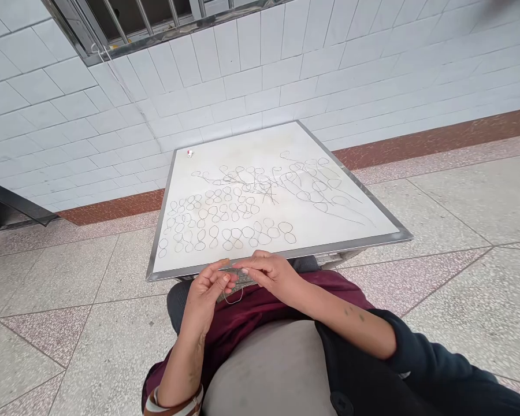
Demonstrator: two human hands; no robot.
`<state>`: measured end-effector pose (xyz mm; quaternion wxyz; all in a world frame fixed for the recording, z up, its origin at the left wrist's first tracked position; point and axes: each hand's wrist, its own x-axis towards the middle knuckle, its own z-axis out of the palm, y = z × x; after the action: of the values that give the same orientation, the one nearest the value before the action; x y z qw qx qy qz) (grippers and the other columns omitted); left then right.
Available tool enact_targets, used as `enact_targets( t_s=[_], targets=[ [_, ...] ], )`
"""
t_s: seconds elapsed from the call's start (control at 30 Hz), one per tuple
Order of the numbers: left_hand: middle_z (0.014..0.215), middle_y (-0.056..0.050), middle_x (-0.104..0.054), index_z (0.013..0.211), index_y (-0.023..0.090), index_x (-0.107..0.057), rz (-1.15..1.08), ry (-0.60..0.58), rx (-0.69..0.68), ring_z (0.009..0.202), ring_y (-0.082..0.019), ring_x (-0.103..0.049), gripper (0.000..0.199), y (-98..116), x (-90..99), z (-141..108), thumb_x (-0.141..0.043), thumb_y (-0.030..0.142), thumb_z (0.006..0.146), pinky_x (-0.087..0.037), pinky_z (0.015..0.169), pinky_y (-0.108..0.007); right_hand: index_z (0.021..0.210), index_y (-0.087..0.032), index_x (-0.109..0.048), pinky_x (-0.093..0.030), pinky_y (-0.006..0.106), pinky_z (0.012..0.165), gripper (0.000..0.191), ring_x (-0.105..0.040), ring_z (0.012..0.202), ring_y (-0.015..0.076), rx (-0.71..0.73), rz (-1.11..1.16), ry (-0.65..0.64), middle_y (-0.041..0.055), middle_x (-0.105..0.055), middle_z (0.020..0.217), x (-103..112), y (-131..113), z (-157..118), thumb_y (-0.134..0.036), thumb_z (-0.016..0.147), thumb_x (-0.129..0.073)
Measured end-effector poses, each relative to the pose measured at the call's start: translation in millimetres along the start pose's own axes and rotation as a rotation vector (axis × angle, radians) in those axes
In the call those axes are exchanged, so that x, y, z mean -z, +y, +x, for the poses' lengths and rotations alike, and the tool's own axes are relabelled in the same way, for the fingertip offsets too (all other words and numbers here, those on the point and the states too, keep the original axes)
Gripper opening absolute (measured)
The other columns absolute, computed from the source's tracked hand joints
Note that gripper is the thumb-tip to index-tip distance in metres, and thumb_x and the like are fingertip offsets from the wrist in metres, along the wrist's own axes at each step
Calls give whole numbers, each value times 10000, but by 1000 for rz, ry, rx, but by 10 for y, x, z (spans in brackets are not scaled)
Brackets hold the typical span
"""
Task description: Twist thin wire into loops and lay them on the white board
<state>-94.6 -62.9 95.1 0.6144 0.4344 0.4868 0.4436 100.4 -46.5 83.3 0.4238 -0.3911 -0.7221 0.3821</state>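
Just in front of the table's near edge, my left hand (211, 287) and my right hand (274, 274) meet with fingers pinched. Between them is a thin wire (234, 301), whose loop hangs below the left fingertips. Both hands appear to pinch this wire; its upper part is hidden by the fingers. On the white table (329, 228) beyond lie several wires bent into figure-eight shapes (233, 238), set in rough rows at the near left. Farther back and right are looped wires with long straight tails (325, 193), some crossing in a tangle.
A small white and red object (189, 153) sits at the table's far left corner. The table's grey metal rim (372, 237) runs close before my lap. A white tiled wall (242, 86) stands behind, with a barred window (156, 17). Speckled floor (125, 335) surrounds the table.
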Motion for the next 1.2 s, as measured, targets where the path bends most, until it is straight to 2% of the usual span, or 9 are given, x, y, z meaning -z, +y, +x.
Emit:
enact_targets(
  t_s=[0.1,0.2,0.3,0.47,0.57,0.7,0.83,1.0,1.2],
  targets=[
    [813,-37,-715,1116,183,-655,52,-55,14,714,-121,-624,331,24,-41,-8,-694,305,811,-479,676,-230,1158,-283,-690,-474,298,700,286,-548,755,162,43,-19,-57,37,-638,821,5,62,8,-336,958,-492],
    [813,-48,-714,1116,175,-651,76,-71,25,697,-131,-638,317,47,-65,-35,-646,339,845,-494,673,-250,1200,-302,-667,-469,291,681,301,-538,752,166,51,-38,-107,35,-633,807,35,78,23,-341,960,-491],
    [823,-47,-715,1134,182,-640,100,-100,55,727,-153,-666,356,95,-82,-60,-675,341,818,-516,694,-274,1195,-307,-672,-460,277,659,299,-539,738,161,72,-67,-135,31,-603,781,59,73,38,-336,961,-488],
    [746,-14,-699,1140,179,-629,144,-50,109,689,-153,-676,428,115,-113,-51,-743,305,747,-535,685,-278,1175,-302,-682,-444,259,629,283,-524,669,133,62,-78,-137,17,-548,768,54,100,42,-302,952,-507],
    [754,-11,-694,1139,177,-628,164,-26,104,688,-150,-675,419,70,-119,-36,-735,296,753,-540,683,-279,1161,-305,-684,-460,263,655,273,-528,684,128,5,-20,-94,13,-549,794,39,127,35,-280,928,-544],
    [730,-2,-682,1136,182,-640,188,-14,97,682,-148,-671,414,13,-146,-42,-734,297,750,-538,667,-271,1019,-262,-720,-487,257,595,182,-529,621,107,-131,121,-2,13,-551,829,5,159,26,-296,868,-624],
    [700,9,-669,1117,181,-657,164,8,96,663,-140,-658,409,-9,-198,-60,-745,281,731,-527,636,-255,959,-245,-709,-520,272,590,144,-553,618,108,-147,183,53,19,-558,856,-50,200,8,-311,851,-640],
    [693,18,-671,1096,184,-660,99,118,52,659,-139,-657,429,-37,-216,-69,-766,293,695,-527,621,-250,999,-239,-685,-542,308,694,223,-599,766,149,-203,311,28,35,-590,915,-73,229,-45,-371,819,-674],
    [719,10,-681,1145,173,-625,76,110,48,651,-124,-642,475,-90,-191,-73,-761,301,709,-527,612,-236,909,-188,-638,-510,269,609,318,-576,607,101,-367,511,-90,-8,-626,775,-58,179,-76,-488,804,-646]
  ],
)
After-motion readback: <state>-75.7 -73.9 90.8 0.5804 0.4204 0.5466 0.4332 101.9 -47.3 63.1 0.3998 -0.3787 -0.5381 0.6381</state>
